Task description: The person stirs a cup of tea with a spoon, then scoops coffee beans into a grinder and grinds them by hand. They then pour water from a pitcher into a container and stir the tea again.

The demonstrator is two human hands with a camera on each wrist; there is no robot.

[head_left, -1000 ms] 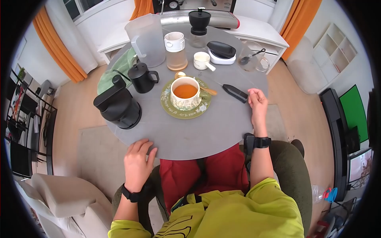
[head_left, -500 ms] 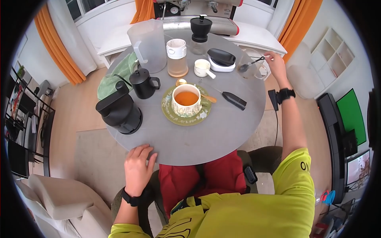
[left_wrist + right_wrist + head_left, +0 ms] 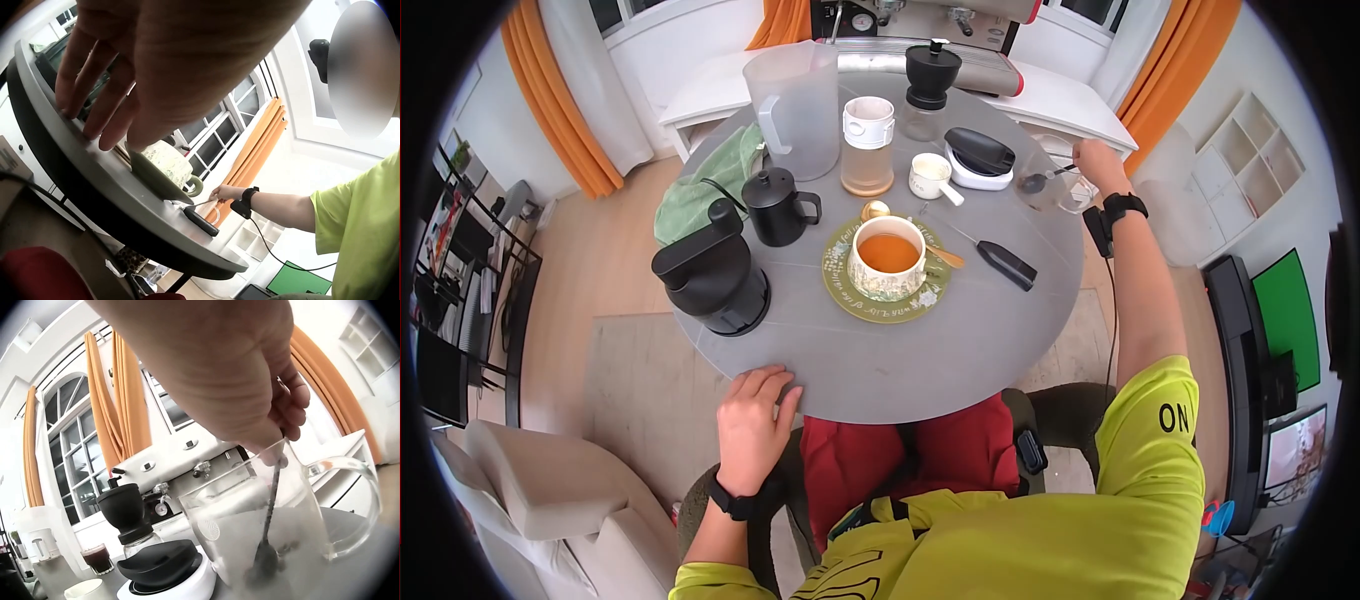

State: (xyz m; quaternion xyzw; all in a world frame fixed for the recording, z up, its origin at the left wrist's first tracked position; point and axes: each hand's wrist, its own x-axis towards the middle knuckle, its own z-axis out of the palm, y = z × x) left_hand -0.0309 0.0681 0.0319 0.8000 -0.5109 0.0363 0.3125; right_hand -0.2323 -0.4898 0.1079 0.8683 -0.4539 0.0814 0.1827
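At the table's right far edge, my right hand (image 3: 1102, 167) pinches the handle of a dark spoon (image 3: 272, 503) between thumb and fingers. The spoon's bowl sits low inside a clear glass mug (image 3: 212, 526), whose handle points away to the right. My left hand (image 3: 752, 420) rests at the near left edge of the grey table (image 3: 880, 385), fingers loosely extended and holding nothing. A patterned cup (image 3: 878, 285) of amber liquid stands on a green saucer (image 3: 840, 292), with a wooden-handled spoon (image 3: 947, 258) behind it. A black handheld frother (image 3: 1007, 265) lies to their right.
On the left stand a black appliance (image 3: 715, 285), a black kettle (image 3: 773, 210) and a green cloth (image 3: 690, 205). Farther back are a plastic pitcher (image 3: 805, 130), a white-collared bottle (image 3: 867, 165), a small handled cup (image 3: 930, 178), a black-topped scale (image 3: 980, 165) and a grinder (image 3: 930, 80).
My right hand has moved from beside the frother out to the glass mug and taken hold of the spoon handle. My left hand has stayed at the table edge.
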